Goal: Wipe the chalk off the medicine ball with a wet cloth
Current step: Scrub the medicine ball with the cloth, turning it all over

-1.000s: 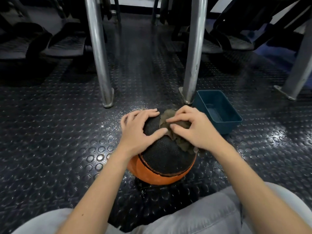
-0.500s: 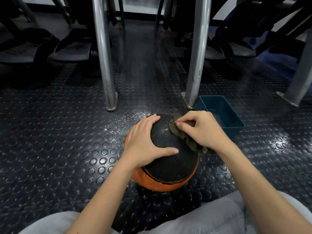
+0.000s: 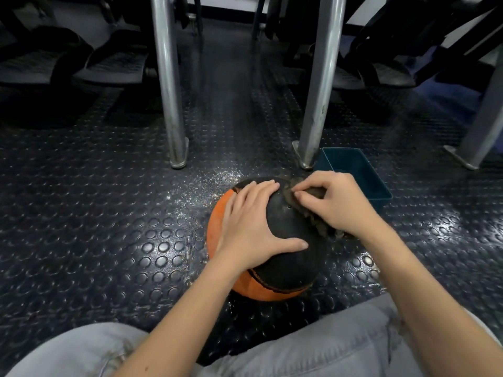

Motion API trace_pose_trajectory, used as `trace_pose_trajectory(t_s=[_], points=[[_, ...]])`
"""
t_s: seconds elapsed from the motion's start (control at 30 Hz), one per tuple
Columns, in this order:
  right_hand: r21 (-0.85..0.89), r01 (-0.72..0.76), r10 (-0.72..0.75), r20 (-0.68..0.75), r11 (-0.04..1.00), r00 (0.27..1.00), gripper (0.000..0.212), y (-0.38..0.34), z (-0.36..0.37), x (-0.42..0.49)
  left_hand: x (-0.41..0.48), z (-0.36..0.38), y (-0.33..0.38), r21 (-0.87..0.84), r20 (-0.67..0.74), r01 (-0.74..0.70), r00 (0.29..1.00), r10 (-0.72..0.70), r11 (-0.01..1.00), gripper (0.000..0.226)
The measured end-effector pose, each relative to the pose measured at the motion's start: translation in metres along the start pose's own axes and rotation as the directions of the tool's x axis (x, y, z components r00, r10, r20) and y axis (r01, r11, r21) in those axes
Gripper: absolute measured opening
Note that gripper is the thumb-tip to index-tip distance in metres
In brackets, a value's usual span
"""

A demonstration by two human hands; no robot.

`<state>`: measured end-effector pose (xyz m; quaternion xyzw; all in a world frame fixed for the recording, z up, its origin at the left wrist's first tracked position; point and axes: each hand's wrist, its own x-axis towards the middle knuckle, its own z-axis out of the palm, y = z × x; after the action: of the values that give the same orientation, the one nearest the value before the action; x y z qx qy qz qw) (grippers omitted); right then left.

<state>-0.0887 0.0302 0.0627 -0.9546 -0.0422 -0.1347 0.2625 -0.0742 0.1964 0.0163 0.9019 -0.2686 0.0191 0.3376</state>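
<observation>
Fingers [image 3: 309, 196] of the right hand [image 3: 339, 206] pinch the cloth [image 3: 319, 226], now slid to the far right of the ball [image 3: 288, 257] on the floor [image 3: 109, 213], which the flat left hand [image 3: 251, 227] has turned: wiping continues.

No readable text, label or number shows anywhere (nothing legible).

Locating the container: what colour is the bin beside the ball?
The bin is dark teal; head view shows it best.

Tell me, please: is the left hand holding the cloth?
No, the left hand lies flat on the medicine ball, while the right hand grips the cloth against the ball.
</observation>
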Motion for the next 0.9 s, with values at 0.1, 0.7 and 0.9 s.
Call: trace_pose_trajectory(t_s=[0.1,0.7,0.9], points=[[-0.051,0.272,-0.268,0.069,0.961,0.961,0.013,-0.020,0.004,-0.016,0.000,0.002,0.003,0.007,0.017,-0.001,1.000,0.001,1.000,0.112],[-0.023,-0.094,0.093,-0.023,0.995,0.995,0.015,0.016,-0.004,0.009,0.003,-0.004,-0.005,-0.004,0.013,0.028,1.000,-0.028,1.000,0.106],[0.054,0.226,-0.230,0.069,0.973,0.971,0.012,-0.020,0.003,-0.020,0.001,-0.001,-0.010,-0.017,-0.028,0.031,0.999,-0.032,0.999,0.116]])
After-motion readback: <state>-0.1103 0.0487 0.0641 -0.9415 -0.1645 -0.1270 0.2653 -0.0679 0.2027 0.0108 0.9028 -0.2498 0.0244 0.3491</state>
